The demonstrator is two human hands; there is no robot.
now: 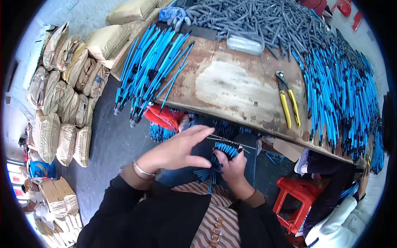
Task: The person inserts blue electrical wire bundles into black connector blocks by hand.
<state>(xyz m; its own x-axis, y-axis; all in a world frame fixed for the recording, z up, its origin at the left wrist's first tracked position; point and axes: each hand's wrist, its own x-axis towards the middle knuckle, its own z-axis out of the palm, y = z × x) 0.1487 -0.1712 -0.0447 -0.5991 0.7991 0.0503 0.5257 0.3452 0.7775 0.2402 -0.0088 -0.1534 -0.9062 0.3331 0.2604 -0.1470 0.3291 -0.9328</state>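
Reaching in from the lower edge, both forearms in dark sleeves meet over the lap, below the near edge of the workbench (231, 87).

Left hand (175, 151): flat and open, fingers straight and together, pointing right; palm angled down over the bundle; a thin bangle at the wrist. Whether it touches the bundle cannot be told.

Right hand (233, 165): closed around a bundle of blue rods (223, 153), fingers wrapped about its middle; the rod tips fan out above the fist, other ends splay below and left.

Bundle location: in front of the body, just under the bench edge, between the two hands.

Bench top: pile of blue rods at left (149, 70), overhanging the edge; larger pile at right (343, 91); grey rods at the back (256, 18); yellow-handled pliers (288, 99); clear plastic tray (245, 42).

Floor, left: stacked sacks (66, 99). Lower right: red stool (295, 204).
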